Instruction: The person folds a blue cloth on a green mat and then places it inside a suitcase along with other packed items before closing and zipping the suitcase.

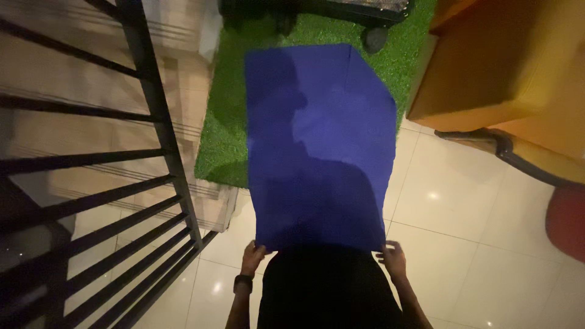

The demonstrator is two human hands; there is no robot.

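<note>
Bottom edge of the flat blue rectangular cloth (320,146) is hidden behind my dark torso, and my fingertips are tucked out of view behind its corners. My left hand (253,258), black wristband below it, pinches the lower left corner; my right hand (394,259) pinches the lower right. Cloth is spread out in front of me above the glossy beige tiled floor (463,244) and green artificial grass mat (228,116), smooth, shadowed. Black metal railing (152,109) is cut off at left.
</note>
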